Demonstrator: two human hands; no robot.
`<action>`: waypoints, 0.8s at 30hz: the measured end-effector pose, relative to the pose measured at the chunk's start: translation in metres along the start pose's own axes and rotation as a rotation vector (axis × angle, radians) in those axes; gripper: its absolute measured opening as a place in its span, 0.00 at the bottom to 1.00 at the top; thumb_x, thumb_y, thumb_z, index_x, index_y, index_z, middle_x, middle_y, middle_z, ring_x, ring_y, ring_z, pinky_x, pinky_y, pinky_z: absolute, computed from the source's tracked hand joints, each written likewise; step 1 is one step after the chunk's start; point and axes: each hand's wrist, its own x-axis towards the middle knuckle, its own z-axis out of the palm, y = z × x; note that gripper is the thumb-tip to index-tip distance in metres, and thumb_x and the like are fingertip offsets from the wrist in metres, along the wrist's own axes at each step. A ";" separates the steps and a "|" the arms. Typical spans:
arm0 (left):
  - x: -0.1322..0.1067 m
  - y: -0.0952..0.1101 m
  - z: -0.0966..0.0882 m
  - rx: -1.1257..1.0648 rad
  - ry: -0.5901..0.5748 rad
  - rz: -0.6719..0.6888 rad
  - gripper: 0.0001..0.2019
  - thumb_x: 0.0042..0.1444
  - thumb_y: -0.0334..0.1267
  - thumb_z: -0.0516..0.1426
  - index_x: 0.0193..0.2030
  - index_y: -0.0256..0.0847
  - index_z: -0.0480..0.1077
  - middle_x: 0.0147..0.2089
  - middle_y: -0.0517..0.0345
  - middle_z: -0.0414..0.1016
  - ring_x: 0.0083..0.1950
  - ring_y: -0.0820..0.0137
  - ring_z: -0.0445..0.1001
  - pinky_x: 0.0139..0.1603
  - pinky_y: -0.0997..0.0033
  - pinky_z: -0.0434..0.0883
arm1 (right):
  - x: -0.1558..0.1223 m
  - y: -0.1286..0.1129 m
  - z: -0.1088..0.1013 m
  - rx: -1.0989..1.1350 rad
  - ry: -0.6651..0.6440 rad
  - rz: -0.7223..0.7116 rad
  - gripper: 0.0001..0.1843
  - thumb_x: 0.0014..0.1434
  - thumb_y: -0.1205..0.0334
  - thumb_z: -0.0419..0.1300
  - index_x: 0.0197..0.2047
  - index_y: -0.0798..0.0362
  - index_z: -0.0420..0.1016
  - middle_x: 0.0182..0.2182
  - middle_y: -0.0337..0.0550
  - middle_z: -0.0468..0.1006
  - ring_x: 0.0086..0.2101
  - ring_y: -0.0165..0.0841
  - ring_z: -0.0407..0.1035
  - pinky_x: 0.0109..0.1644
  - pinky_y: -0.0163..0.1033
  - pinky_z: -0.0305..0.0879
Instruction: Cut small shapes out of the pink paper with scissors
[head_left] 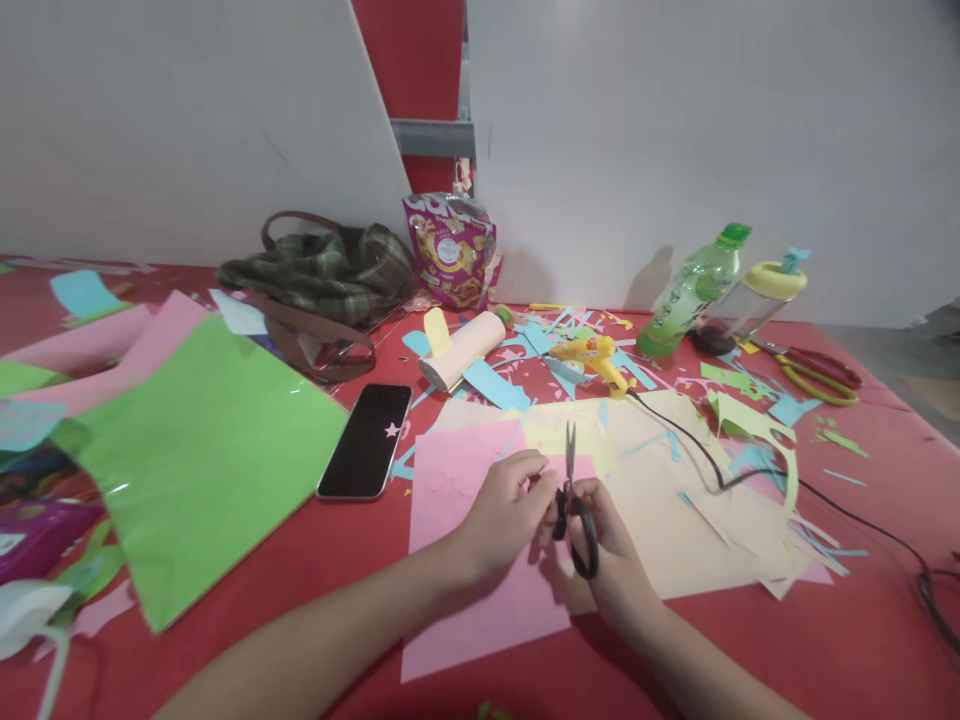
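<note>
Black-handled scissors (pixel 571 455) point away from me, their blades slightly apart. My right hand (pixel 609 545) is closed around the handles. Close against it on the left, my left hand (pixel 504 505) has its fingers curled and pinched near the scissors' pivot. What those fingers hold, if anything, is too small to make out. Under both hands lie a pink paper sheet (pixel 457 610) and a cream paper sheet (pixel 664 545). A pale yellow piece of paper (pixel 559 430) lies just beyond the scissor tips.
A phone (pixel 366 440) and green sheet (pixel 217 450) lie left. Beyond are a paper roll (pixel 472 345), yellow glue gun (pixel 589 355), snack bag (pixel 450 250), plaid bag (pixel 330 270) and green bottle (pixel 690 295). A black cord (pixel 686 440) crosses the right side among paper scraps.
</note>
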 end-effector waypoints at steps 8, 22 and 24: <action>0.004 0.009 -0.015 0.290 -0.304 0.026 0.11 0.49 0.33 0.46 0.18 0.36 0.61 0.17 0.64 0.58 0.19 0.78 0.58 0.19 0.79 0.54 | 0.013 -0.014 -0.010 0.038 0.159 -0.063 0.13 0.44 0.66 0.62 0.29 0.49 0.59 0.28 0.34 0.66 0.29 0.29 0.62 0.31 0.33 0.59; 0.011 0.003 -0.031 0.410 -0.311 0.146 0.09 0.46 0.31 0.46 0.19 0.36 0.62 0.21 0.62 0.63 0.22 0.77 0.61 0.22 0.79 0.57 | 0.013 -0.019 -0.007 -0.043 0.111 -0.041 0.15 0.43 0.69 0.63 0.28 0.50 0.58 0.27 0.33 0.65 0.26 0.26 0.59 0.27 0.30 0.55; 0.012 0.006 -0.034 0.422 -0.267 0.176 0.08 0.46 0.30 0.45 0.19 0.36 0.61 0.21 0.62 0.63 0.24 0.76 0.62 0.24 0.79 0.58 | 0.015 -0.019 -0.007 -0.032 0.154 -0.060 0.16 0.42 0.69 0.63 0.28 0.50 0.58 0.27 0.33 0.65 0.26 0.26 0.60 0.27 0.30 0.55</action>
